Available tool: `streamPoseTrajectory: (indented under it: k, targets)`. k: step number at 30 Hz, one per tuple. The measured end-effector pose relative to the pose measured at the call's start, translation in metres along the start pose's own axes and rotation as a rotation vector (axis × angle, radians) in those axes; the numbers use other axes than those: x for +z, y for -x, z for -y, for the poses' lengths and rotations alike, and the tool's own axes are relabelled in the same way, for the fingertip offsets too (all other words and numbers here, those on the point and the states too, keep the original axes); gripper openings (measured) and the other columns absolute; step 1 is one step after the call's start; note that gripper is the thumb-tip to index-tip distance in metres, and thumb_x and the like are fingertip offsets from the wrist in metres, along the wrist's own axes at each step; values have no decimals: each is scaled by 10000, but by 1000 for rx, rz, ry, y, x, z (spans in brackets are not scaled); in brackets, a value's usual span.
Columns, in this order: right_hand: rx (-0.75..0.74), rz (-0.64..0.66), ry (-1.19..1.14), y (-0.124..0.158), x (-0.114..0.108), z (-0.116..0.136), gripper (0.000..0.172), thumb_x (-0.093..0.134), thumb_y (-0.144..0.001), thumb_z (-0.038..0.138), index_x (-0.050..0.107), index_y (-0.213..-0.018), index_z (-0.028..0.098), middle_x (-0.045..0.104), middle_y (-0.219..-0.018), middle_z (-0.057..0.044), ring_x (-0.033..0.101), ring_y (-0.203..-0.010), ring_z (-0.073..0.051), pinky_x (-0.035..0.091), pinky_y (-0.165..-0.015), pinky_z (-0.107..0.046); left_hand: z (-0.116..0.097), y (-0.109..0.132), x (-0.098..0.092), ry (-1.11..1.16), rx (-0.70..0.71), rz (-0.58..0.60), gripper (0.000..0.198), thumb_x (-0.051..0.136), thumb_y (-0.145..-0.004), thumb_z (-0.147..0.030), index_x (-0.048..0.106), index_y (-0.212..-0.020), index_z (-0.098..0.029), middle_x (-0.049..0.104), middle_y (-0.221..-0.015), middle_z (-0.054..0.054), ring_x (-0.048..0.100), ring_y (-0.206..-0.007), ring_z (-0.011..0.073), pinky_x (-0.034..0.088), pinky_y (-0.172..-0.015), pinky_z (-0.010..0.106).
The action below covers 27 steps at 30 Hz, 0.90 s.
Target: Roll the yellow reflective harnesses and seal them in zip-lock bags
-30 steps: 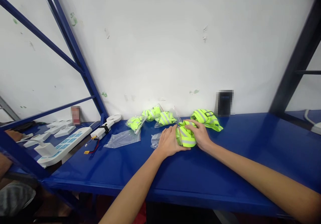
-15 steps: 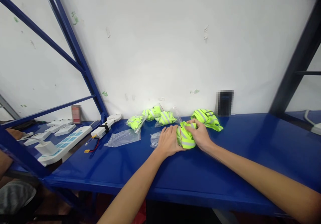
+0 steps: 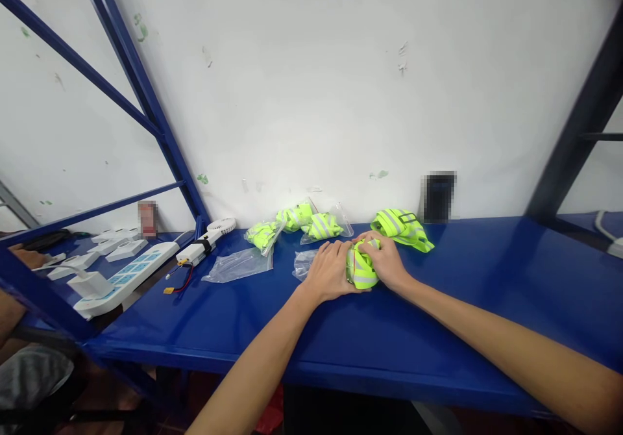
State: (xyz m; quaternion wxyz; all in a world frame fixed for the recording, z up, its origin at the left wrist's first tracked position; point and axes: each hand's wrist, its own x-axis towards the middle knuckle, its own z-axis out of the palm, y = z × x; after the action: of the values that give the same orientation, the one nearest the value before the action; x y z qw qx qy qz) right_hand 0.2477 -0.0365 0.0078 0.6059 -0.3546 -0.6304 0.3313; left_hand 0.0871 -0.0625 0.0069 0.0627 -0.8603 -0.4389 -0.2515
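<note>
A folded fluorescent yellow reflective vest (image 3: 364, 273) with silver stripes sits between my hands on the blue table. My left hand (image 3: 329, 269) is closed around its left side, where a clear zip bag (image 3: 302, 264) sticks out to the left beneath the hand. My right hand (image 3: 389, 265) grips the vest from the right, its fingers pressed against the top. The bag's edge seems to lie around the vest's left part; how far it reaches is hidden by my fingers. Behind my right hand lies another loose folded yellow vest (image 3: 403, 228).
Bagged yellow vests (image 3: 324, 226) lie against the wall. A flat clear bag (image 3: 238, 265) is left of my hands. Further left are a white handheld fan (image 3: 221, 228), a wired battery pack (image 3: 193, 252) and a power strip (image 3: 129, 279). A dark blurred object (image 3: 438, 198) leans on the wall.
Both hands stay around the vest. It has become more compact, its top pressed down, and my right fingers have moved slightly left over it.
</note>
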Motion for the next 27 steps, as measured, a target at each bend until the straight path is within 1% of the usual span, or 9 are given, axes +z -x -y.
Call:
streamPoseTrajectory:
  k: [3,7,12,16,19,22,24,27]
  targets:
    - [34,2,-43,-1,3,2,162,573,-671,238,506,-525,213,661,-839,-36,602,-875,-229,435,-830,-334,0,-2,-4,18,42,21,851,669,-641,-701,409,-1279,-202,585,-1128,103,567,-1098,303,361,-1056,477]
    - [80,-4,-99,-1,4,5,189,601,-673,272,515,-516,210,674,-844,-42,604,-882,-235,440,-825,-335,-3,-4,-7,34,61,10,879,677,-623,-718,415,-1271,-185,583,-1136,117,571,-1088,310,391,-1031,472]
    - [169,39,-155,0,3,8,211,641,-688,369,593,-578,196,707,-997,-68,616,-896,-246,462,-783,-329,-3,-4,-5,65,44,11,929,706,-584,-722,403,-1295,-205,573,-1175,121,563,-1116,329,413,-999,471]
    - [138,-13,-27,0,3,5,189,608,-723,361,667,-678,188,694,-806,-46,603,-759,-218,456,-719,-326,-3,-4,-4,50,25,20,943,700,-591,-722,394,-1322,-210,573,-1168,117,566,-1102,330,426,-970,469]
    - [69,-52,71,0,1,2,161,570,-728,304,649,-645,191,684,-825,-46,597,-746,-209,453,-735,-335,-3,-3,-5,21,19,12,959,665,-614,-746,373,-1356,-213,536,-1244,134,556,-1132,332,437,-952,461]
    - [21,-58,115,-1,-1,0,118,562,-701,266,641,-645,199,675,-820,-41,599,-756,-213,452,-768,-346,-5,-1,-5,-39,18,1,999,628,-628,-773,336,-1398,-207,498,-1310,156,535,-1174,345,426,-957,464]
    - [28,-54,111,-2,-3,-1,96,572,-666,256,651,-669,201,668,-800,-34,596,-752,-215,455,-770,-348,-7,0,-5,-89,21,10,996,605,-641,-783,336,-1403,-200,517,-1296,163,535,-1170,349,414,-959,459]
    - [111,-46,51,-2,-3,-4,111,596,-627,263,650,-696,195,651,-764,-25,584,-725,-210,464,-723,-338,-8,0,-6,-158,27,23,959,569,-668,-790,359,-1394,-199,541,-1274,167,547,-1142,346,405,-939,441]
